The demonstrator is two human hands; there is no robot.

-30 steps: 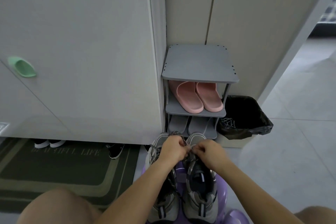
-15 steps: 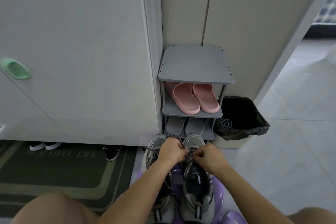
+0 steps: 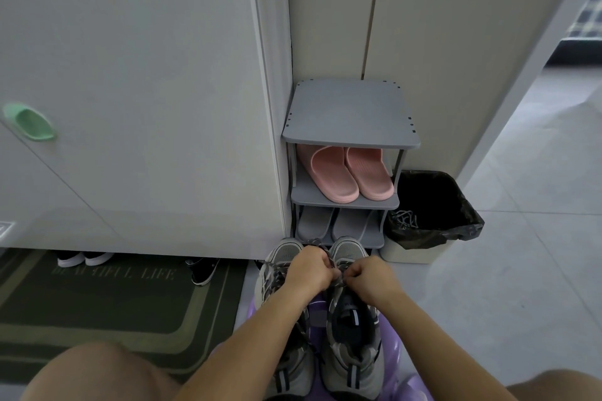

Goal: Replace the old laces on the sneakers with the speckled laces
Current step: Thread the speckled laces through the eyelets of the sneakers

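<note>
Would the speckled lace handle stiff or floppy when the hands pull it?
Probably floppy: the speckled lace curls in a loose loop beyond the left hand. Likely light: the right hand seems to hold it with only a fingertip pinch.

Single view, head-worn, wide-angle. Faces forward and steeply down from above the person's left knee.

Nearest the lens, lower centre: left hand and right hand, both pinching a speckled lace over the sneakers.

Far centre: grey shoe rack.

Left: cabinet door and floor mat.

Right: black-lined bin.

Straight edges lean outward toward the frame borders.
</note>
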